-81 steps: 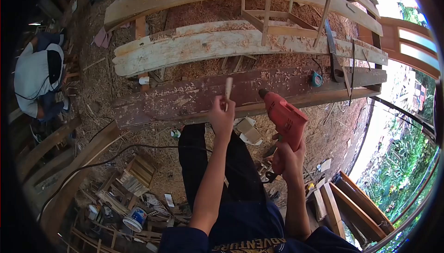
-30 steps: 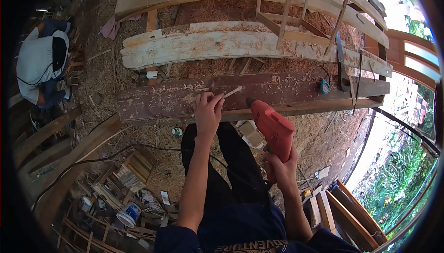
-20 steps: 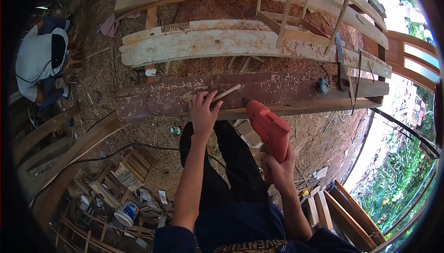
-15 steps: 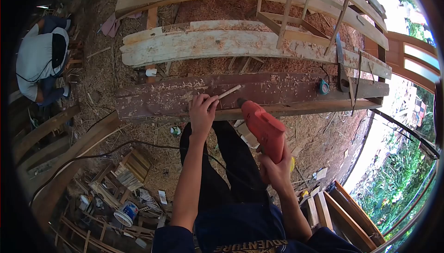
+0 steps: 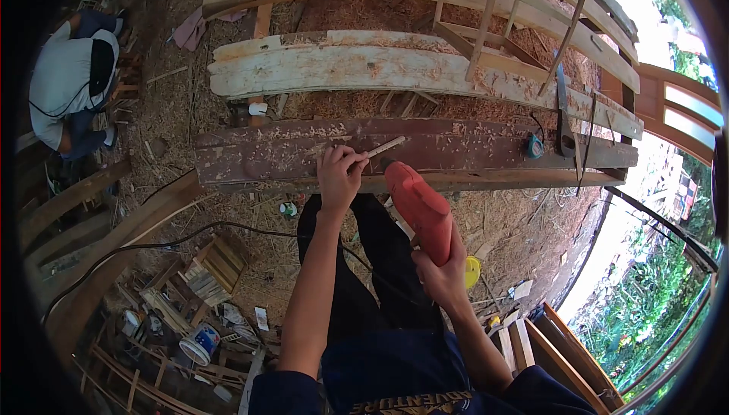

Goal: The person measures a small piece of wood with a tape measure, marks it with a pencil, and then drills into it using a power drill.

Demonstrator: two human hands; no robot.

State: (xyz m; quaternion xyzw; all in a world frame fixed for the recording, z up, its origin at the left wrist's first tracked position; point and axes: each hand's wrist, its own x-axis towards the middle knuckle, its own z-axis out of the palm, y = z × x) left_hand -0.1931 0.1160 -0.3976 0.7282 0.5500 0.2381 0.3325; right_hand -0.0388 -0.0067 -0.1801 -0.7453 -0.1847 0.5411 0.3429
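A thin light wooden stick point(image 5: 389, 145) is pinched in the fingers of my left hand point(image 5: 339, 175), over the dark reddish-brown board point(image 5: 463, 146) strewn with shavings. My right hand point(image 5: 443, 269) is wrapped round the handle of a red power drill point(image 5: 419, 204). The drill's dark front end points at the board's near edge, just right of my left fingertips and below the stick. Whether a bit is fitted is too small to tell. Farther right on the board lie a teal tape measure point(image 5: 535, 146) and a dark handsaw point(image 5: 565, 138).
Beyond the board are a pale weathered plank point(image 5: 326, 69) and a wooden frame point(image 5: 486, 35). A co-worker point(image 5: 76, 81) bends at the far left. A black cable point(image 5: 220, 225) crosses the lower left, near a white-and-blue bucket point(image 5: 200, 343). A yellow disc point(image 5: 471, 271) lies beside my right wrist.
The drill and my right hand have moved left, nearer my left hand. The view has shifted slightly, and more of the yellow disc shows. My left hand still holds the stick.
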